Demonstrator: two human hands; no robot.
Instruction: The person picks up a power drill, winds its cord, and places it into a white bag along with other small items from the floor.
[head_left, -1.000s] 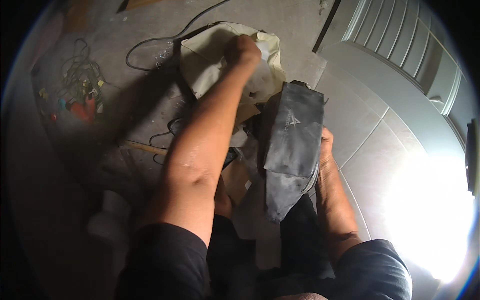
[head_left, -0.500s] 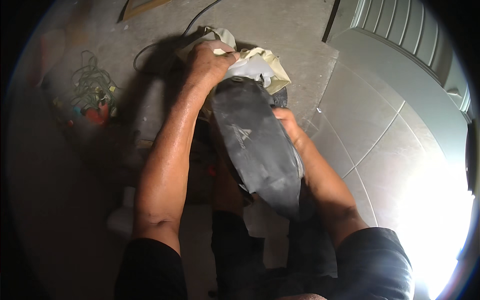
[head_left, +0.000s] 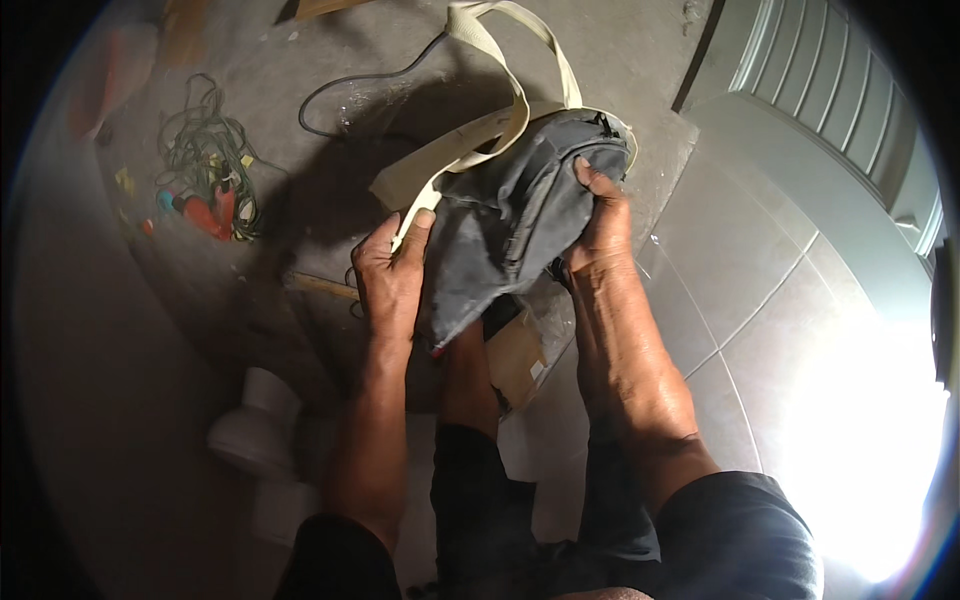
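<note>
A dark grey zippered bag (head_left: 480,230) hangs tilted in front of me, with its zip along the right part. My right hand (head_left: 605,225) is closed on its right side, thumb lying on top of the fabric. Cream cloth (head_left: 405,172) shows behind the bag, and a cream strap (head_left: 515,85) loops above and across its upper left. Between thumb and fingers, my left hand (head_left: 390,275) pinches the lower end of this strap beside the bag's left edge. Whether the grey bag sits inside the cream cloth cannot be made out.
A tangled green cord (head_left: 205,145) lies on the floor at left, with red-handled tools (head_left: 205,212) at it. A black cable (head_left: 330,90) curves behind the bag. Brown cardboard (head_left: 515,360) is near my feet. A pale louvred panel (head_left: 800,60) stands at far right, beside floor tiles (head_left: 760,220).
The grey bag has turned and tipped, showing its zip. My left hand has come down and nearer, onto the strap. My right thumb now lies on the bag's front, and the cream strap stands out.
</note>
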